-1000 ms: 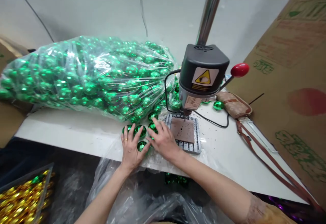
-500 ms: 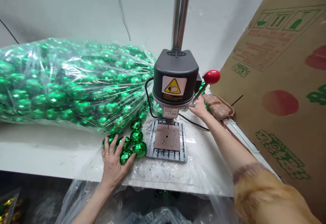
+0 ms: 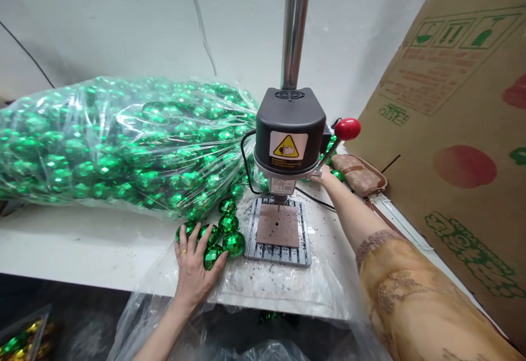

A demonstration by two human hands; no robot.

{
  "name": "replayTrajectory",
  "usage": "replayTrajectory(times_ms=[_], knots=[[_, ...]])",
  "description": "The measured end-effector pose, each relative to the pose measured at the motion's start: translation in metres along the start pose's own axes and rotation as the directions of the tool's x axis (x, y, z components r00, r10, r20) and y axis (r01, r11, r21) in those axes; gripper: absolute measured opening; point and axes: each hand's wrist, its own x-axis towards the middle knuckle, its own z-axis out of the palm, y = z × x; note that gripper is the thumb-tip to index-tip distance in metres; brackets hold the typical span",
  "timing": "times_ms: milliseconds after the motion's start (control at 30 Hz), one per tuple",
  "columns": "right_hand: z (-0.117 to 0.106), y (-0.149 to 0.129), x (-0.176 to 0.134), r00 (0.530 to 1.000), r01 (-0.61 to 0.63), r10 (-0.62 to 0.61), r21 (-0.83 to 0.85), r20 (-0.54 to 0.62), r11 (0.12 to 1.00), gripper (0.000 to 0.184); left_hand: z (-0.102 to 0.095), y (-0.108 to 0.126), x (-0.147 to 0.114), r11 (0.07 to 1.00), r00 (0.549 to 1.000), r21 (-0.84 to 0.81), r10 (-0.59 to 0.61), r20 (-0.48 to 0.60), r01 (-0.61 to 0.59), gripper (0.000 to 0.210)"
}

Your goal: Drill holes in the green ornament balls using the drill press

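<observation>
Left hand point(image 3: 193, 270) splayed, unclosed, on glossy green faceted balls point(image 3: 212, 257), probably light, slippery, best cupped around; right hand point(image 3: 324, 179), toward two o'clock: grip hidden, cannot tell.

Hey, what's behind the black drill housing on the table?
Behind the black drill housing a metal column rises; green balls peek out at right. The right hand is partly behind too, its fingers covered, so anything it holds can't be seen.

Balls point(image 3: 234, 244) faceted metallic green; drill head point(image 3: 290, 114) black; lever knob point(image 3: 347, 129) red; sleeve point(image 3: 415, 295) mustard, brown-patterned.
</observation>
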Motion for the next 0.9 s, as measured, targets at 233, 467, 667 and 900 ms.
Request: replayTrajectory(times_ms=[233, 467, 667, 900], knots=[[0.006, -0.012, -0.013, 0.952, -0.260, 0.262, -0.036, 0.160, 0.965, 0.049, 0.001, 0.003, 0.000, 1.000, 1.000, 0.002, -0.001, -0.021, 0.001, 0.059], [0.006, -0.016, -0.020, 0.937, -0.305, 0.302, -0.012, 0.176, 0.952, 0.051, 0.000, 0.006, -0.001, 1.000, 1.000, 0.001, -0.005, -0.029, 0.005, 0.059], [0.011, -0.013, -0.034, 0.956, -0.272, 0.271, -0.005, 0.111, 0.962, 0.052, 0.000, 0.007, -0.002, 1.000, 0.999, -0.010, -0.009, -0.033, 0.008, 0.060], [0.017, -0.004, -0.044, 0.991, -0.118, 0.118, 0.000, 0.065, 0.993, 0.050, 0.001, 0.008, -0.003, 0.999, 0.999, -0.026, -0.023, -0.034, 0.022, 0.060]])
